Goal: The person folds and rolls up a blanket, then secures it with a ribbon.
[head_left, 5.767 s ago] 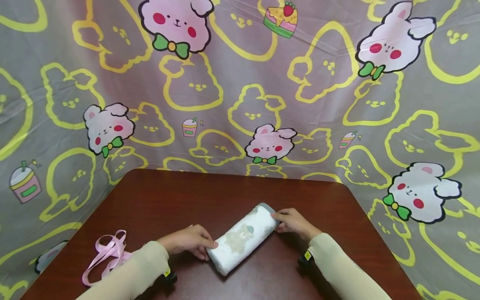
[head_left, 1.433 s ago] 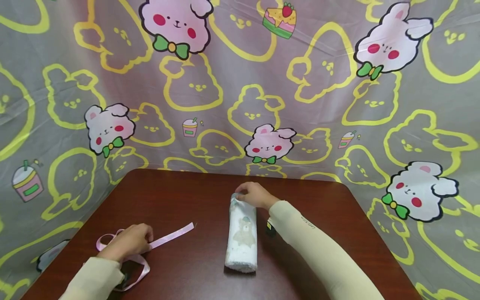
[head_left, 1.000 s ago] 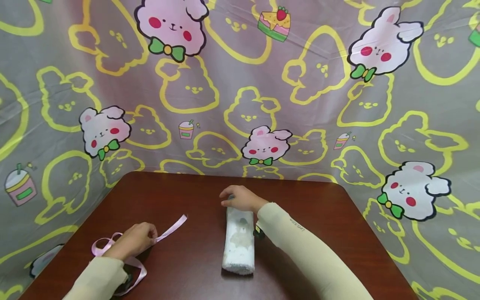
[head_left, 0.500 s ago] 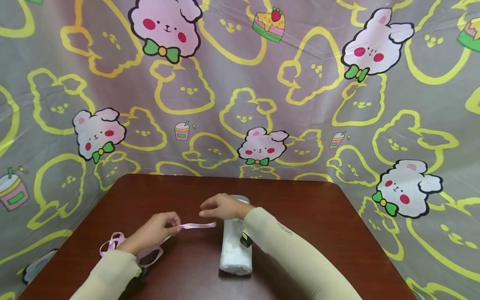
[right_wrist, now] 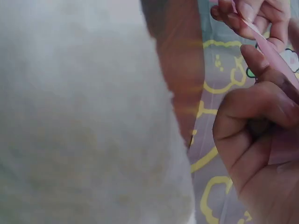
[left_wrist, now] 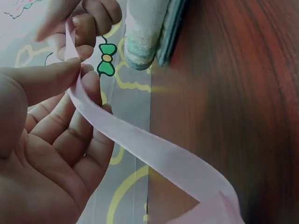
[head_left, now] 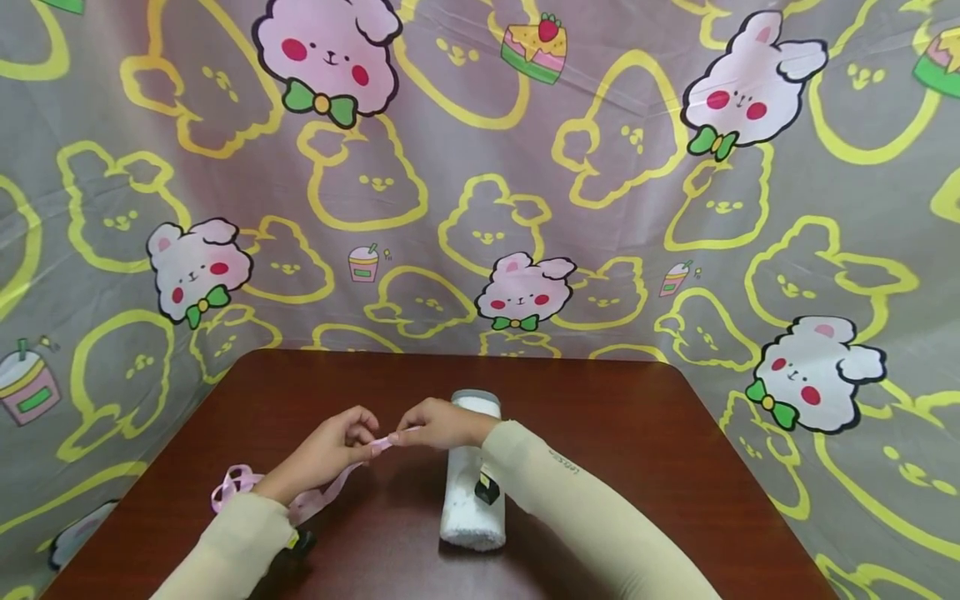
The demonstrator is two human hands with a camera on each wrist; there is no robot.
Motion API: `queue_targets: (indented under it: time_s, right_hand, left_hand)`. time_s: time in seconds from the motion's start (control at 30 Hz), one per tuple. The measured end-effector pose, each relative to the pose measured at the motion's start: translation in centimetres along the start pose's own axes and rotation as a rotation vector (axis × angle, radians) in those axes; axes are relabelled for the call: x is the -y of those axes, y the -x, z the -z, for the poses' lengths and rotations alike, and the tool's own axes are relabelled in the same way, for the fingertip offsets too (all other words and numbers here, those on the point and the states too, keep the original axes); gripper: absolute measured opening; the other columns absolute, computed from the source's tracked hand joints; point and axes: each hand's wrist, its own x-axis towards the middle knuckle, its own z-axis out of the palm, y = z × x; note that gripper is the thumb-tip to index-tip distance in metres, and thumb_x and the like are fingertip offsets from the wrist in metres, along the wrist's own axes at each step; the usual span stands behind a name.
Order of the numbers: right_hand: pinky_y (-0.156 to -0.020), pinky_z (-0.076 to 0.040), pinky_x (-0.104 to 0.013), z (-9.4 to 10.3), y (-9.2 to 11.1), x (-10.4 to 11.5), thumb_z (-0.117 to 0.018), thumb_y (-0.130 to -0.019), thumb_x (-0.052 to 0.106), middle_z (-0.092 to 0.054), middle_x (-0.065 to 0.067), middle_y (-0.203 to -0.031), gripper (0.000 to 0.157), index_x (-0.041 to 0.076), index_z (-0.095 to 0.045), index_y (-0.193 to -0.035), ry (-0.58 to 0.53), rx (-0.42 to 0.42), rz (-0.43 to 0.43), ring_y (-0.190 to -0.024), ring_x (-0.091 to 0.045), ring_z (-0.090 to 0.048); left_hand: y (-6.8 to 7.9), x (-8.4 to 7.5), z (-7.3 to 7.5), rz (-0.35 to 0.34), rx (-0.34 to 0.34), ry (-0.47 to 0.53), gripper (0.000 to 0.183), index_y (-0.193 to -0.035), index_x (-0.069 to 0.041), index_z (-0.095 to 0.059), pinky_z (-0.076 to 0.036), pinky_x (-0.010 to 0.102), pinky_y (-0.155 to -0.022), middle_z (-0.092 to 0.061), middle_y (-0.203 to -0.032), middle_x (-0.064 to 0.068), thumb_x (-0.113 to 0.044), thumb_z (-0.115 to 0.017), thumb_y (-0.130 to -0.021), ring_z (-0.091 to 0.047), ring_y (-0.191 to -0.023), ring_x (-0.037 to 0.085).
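Observation:
A pink satin ribbon (left_wrist: 140,144) runs between both hands, lifted off the table. My left hand (head_left: 333,447) pinches it between thumb and index finger; its other fingers are half curled behind. The right hand (head_left: 441,423) pinches the ribbon close to its end, only a short stretch from the left fingertips. Under the right wrist lies a rolled white towel (head_left: 472,508) with a grey-blue edge, its long side pointing away from me. Its printed bear is mostly covered by the right forearm. In the right wrist view the towel (right_wrist: 88,121) fills the left side, blurred.
More ribbon lies in loops (head_left: 234,486) on the left of the table, partly behind the left forearm. The dark red-brown wooden table (head_left: 600,433) has rounded far corners. A grey curtain (head_left: 420,250) with cartoon rabbits hangs around its back and sides.
The towel was turned from a slant to point straight away, and the right hand let go of it. The left hand picked up the ribbon and brought it rightward; the right hand took its end.

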Motion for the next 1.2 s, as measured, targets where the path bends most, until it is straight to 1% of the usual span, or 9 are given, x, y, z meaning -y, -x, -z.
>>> queue_targets:
  time_s: [0.13,0.23,0.4,0.5,0.67,0.83,0.93,1.07,1.2]
  right_hand:
    - [-0.052,-0.038,-0.024,0.7,0.1,0.0,-0.054,-0.099,0.045,-0.048,0.006,-0.063,0.037,0.013,-0.072,-0.091,0.017,-0.025,-0.026,-0.057,-0.007,-0.044]
    - [-0.050,-0.036,-0.023,1.3,0.2,-0.1,-0.055,-0.099,0.041,-0.046,0.007,-0.060,0.033,0.016,-0.072,-0.088,0.038,-0.034,-0.026,-0.054,-0.007,-0.041]
    - [-0.053,-0.037,-0.021,3.1,0.9,-0.2,-0.063,-0.096,0.030,-0.058,0.007,-0.066,0.019,0.017,-0.075,-0.091,0.104,-0.060,-0.022,-0.059,-0.005,-0.045]
    - [-0.056,-0.040,-0.024,4.3,1.5,-0.6,-0.065,-0.095,0.029,-0.065,0.004,-0.076,0.016,0.017,-0.075,-0.091,0.101,-0.077,-0.044,-0.064,-0.007,-0.049]
    - [-0.059,-0.040,-0.026,6.1,2.5,-1.8,-0.068,-0.092,0.030,-0.070,-0.005,-0.085,0.018,0.014,-0.074,-0.088,0.095,-0.116,-0.089,-0.069,-0.009,-0.050]
    - [-0.057,-0.041,-0.027,7.6,3.7,-3.3,-0.069,-0.091,0.035,-0.067,-0.009,-0.081,0.026,0.010,-0.073,-0.088,0.106,-0.168,-0.149,-0.066,-0.011,-0.050]
    - [-0.055,-0.042,-0.027,8.4,4.7,-4.4,-0.069,-0.090,0.040,-0.063,-0.008,-0.074,0.035,0.005,-0.073,-0.090,0.062,-0.191,-0.194,-0.062,-0.012,-0.049]
    - [-0.051,-0.040,-0.029,9.3,6.1,-6.1,-0.067,-0.091,0.043,-0.049,-0.004,-0.061,0.043,0.001,-0.071,-0.093,-0.025,-0.215,-0.256,-0.050,-0.014,-0.042]
    - [-0.047,-0.035,-0.030,10.1,7.7,-7.9,-0.064,-0.093,0.045,-0.038,-0.001,-0.053,0.042,0.004,-0.069,-0.084,-0.081,-0.254,-0.287,-0.044,-0.016,-0.035]
  left_hand:
    - [0.0,0.3,0.2,0.003,0.048,0.040,0.035,-0.113,0.004,-0.053,-0.051,0.030,-0.061,-0.066,-0.083,0.009,-0.008,-0.073,-0.088,-0.063,-0.070,0.023]
    - [0.0,0.8,0.4,0.000,0.104,0.112,0.033,-0.113,0.005,-0.052,-0.051,0.031,-0.063,-0.065,-0.084,0.012,-0.005,-0.071,-0.088,-0.062,-0.072,0.026]
    - [0.2,1.7,1.2,-0.003,0.201,0.266,0.031,-0.115,0.009,-0.049,-0.050,0.028,-0.063,-0.065,-0.086,0.016,-0.001,-0.066,-0.091,-0.060,-0.071,0.022]
    - [0.5,2.2,1.7,0.040,0.228,0.331,0.036,-0.121,0.012,-0.045,-0.050,0.028,-0.063,-0.064,-0.089,0.022,-0.003,-0.062,-0.093,-0.060,-0.073,0.022]
    - [0.8,2.7,2.5,0.129,0.174,0.362,0.035,-0.123,0.011,-0.047,-0.050,0.029,-0.063,-0.062,-0.087,0.022,-0.011,-0.058,-0.098,-0.060,-0.074,0.023]
    - [0.8,3.0,3.1,0.166,0.105,0.367,0.031,-0.119,0.011,-0.051,-0.048,0.027,-0.059,-0.059,-0.082,0.014,-0.013,-0.056,-0.099,-0.054,-0.067,0.015]
    - [0.9,3.4,3.5,0.177,0.085,0.352,0.031,-0.117,0.011,-0.054,-0.048,0.027,-0.059,-0.059,-0.082,0.013,-0.014,-0.057,-0.099,-0.055,-0.067,0.015]
    - [0.9,4.2,4.1,0.198,0.071,0.376,0.030,-0.115,0.009,-0.056,-0.046,0.025,-0.057,-0.059,-0.080,0.011,-0.014,-0.059,-0.098,-0.054,-0.066,0.015]
    - [0.9,4.7,4.7,0.209,0.067,0.441,0.027,-0.115,0.010,-0.056,-0.041,0.022,-0.053,-0.058,-0.079,0.009,-0.011,-0.060,-0.097,-0.049,-0.061,0.012]
